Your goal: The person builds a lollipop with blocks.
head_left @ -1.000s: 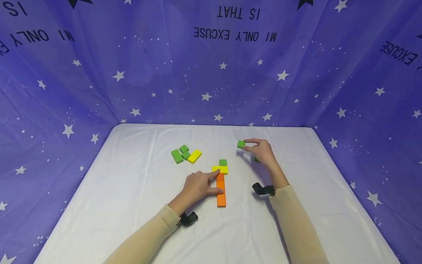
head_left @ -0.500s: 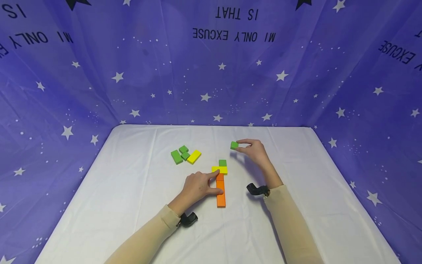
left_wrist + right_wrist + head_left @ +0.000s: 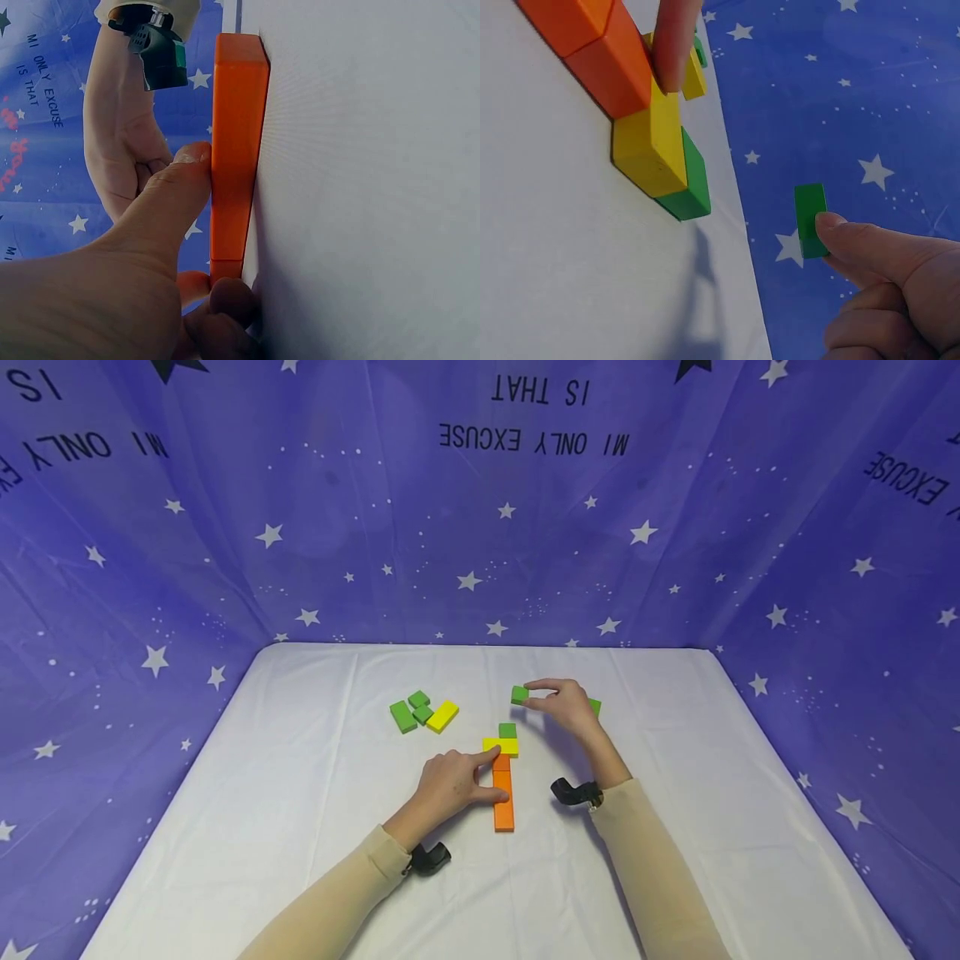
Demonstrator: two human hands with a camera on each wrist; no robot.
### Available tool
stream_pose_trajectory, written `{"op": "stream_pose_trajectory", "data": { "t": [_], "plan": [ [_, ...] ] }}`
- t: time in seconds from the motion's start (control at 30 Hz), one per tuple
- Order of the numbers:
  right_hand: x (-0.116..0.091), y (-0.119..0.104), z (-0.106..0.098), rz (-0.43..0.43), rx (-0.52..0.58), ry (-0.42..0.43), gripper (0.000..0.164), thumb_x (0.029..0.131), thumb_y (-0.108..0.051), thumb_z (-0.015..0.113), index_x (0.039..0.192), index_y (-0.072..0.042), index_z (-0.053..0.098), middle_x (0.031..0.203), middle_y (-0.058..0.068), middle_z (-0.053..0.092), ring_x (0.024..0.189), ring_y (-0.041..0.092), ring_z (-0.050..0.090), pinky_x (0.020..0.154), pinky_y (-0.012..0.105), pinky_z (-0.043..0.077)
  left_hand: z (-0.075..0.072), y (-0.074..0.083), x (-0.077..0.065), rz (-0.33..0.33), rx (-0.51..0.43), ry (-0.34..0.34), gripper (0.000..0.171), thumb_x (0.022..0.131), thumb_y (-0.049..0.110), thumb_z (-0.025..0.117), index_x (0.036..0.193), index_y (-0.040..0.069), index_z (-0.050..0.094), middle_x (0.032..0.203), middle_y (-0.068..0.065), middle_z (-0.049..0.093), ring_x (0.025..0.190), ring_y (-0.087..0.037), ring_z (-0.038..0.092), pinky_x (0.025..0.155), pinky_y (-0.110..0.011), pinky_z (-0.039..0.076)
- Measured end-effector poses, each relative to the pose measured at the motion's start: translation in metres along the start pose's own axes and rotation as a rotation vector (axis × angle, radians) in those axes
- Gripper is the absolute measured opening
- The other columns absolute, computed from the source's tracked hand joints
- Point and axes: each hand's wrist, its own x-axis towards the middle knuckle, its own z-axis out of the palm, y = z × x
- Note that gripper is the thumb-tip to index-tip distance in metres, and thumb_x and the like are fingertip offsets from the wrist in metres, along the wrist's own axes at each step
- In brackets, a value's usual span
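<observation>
My left hand [image 3: 448,783] rests on a line of flat-lying blocks. Its thumb touches the long orange block [image 3: 504,814], and its index fingertip touches the yellow block [image 3: 512,747] laid crosswise at the far end. Between these two lies a short orange block [image 3: 501,763]. Beyond the yellow one, a small green block [image 3: 507,730] sits against its far side. My right hand [image 3: 567,707] pinches another small green block [image 3: 810,210] between thumb and finger, held above the table, behind and slightly right of the line.
Left of the line lie a green oblong block [image 3: 402,717], two small green blocks [image 3: 418,699] and a yellow block [image 3: 443,717], close together. Another green block [image 3: 595,707] shows partly behind my right hand. A white cloth [image 3: 360,893] covers the table; a starry purple curtain [image 3: 397,527] surrounds it.
My right hand has moved left with the green block, closer to the line. A green block behind that hand has come partly into view. The left hand keeps its place.
</observation>
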Motion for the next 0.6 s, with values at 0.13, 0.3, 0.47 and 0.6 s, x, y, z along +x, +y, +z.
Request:
{"op": "stream_pose_trajectory", "data": {
  "t": [0.13,0.3,0.47,0.6],
  "plan": [
    [0.001,0.001,0.005,-0.006,-0.025,-0.001,0.041,0.089,-0.033,0.084,0.128,-0.022,0.079,0.142,0.015,0.068,0.115,0.032,0.063,0.093,0.044,0.05,0.0,0.0,-0.001,-0.001,0.004,0.003,0.083,0.076,0.07,0.085,0.147,0.031,0.065,0.056,0.011,0.047,0.049,-0.011,0.038,0.05,-0.027,0.026],
    [0.001,0.003,0.012,-0.01,-0.048,-0.012,0.04,0.089,-0.033,0.084,0.127,-0.022,0.079,0.127,0.014,0.074,0.095,0.025,0.06,0.079,0.034,0.044,0.001,0.0,-0.002,-0.002,-0.004,0.004,0.083,0.076,0.069,0.085,0.147,0.031,0.066,0.056,0.01,0.048,0.049,-0.012,0.038,0.05,-0.027,0.026],
    [0.002,0.005,0.016,-0.006,-0.071,-0.028,0.039,0.089,-0.033,0.083,0.127,-0.022,0.079,0.122,0.014,0.075,0.096,0.024,0.062,0.08,0.033,0.046,0.0,0.0,-0.001,0.0,-0.007,0.007,0.082,0.076,0.069,0.085,0.147,0.031,0.066,0.056,0.01,0.047,0.049,-0.011,0.038,0.05,-0.027,0.027],
    [0.004,0.007,0.02,-0.007,-0.085,-0.041,0.039,0.089,-0.034,0.083,0.127,-0.022,0.079,0.125,0.014,0.074,0.102,0.027,0.066,0.083,0.034,0.047,0.0,0.0,0.0,0.0,-0.003,0.01,0.082,0.076,0.069,0.085,0.146,0.032,0.066,0.056,0.011,0.049,0.049,-0.012,0.04,0.05,-0.027,0.028]
  ]
}}
